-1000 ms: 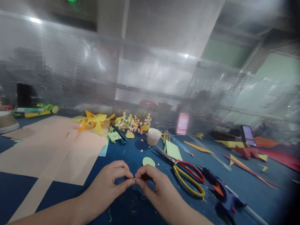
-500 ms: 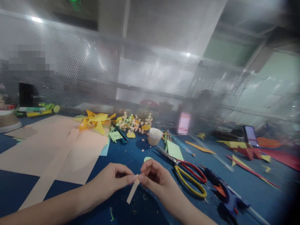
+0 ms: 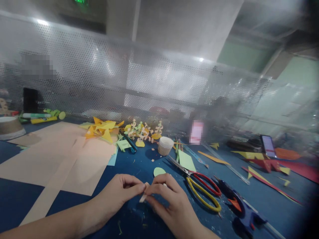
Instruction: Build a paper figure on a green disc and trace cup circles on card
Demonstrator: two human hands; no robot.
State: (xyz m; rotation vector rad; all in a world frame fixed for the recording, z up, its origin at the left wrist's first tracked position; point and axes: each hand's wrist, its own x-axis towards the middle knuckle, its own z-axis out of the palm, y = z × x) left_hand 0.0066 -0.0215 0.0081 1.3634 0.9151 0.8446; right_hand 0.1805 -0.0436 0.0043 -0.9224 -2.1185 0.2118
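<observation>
Between my two hands is a narrow pale peach paper strip [image 3: 143, 198], held above the dark blue table [image 3: 99, 222]. My left hand [image 3: 119, 191] pinches its upper end between thumb and forefinger. My right hand [image 3: 173, 199] closes on the same strip from the other side, its fingertips meeting the left ones; these fingers partly hide the strip. Just beyond them lies a round pale green paper piece [image 3: 159, 171]. To the right of my right hand are scissors [image 3: 203, 191] with one red and one yellow handle loop.
Large peach sheets [image 3: 50, 156] with a long strip cover the left. Yellow paper stars [image 3: 102, 129] and curled paper sprigs [image 3: 144, 131] lie behind. A small paper cup [image 3: 165, 146] stands mid-table. A blue glue gun [image 3: 239, 202], paper scraps and a phone [image 3: 268, 146] are at right.
My right fingers have shifted over the strip, and its hanging end now shows much shorter. The green round piece is more exposed. My left hand keeps its pinch.
</observation>
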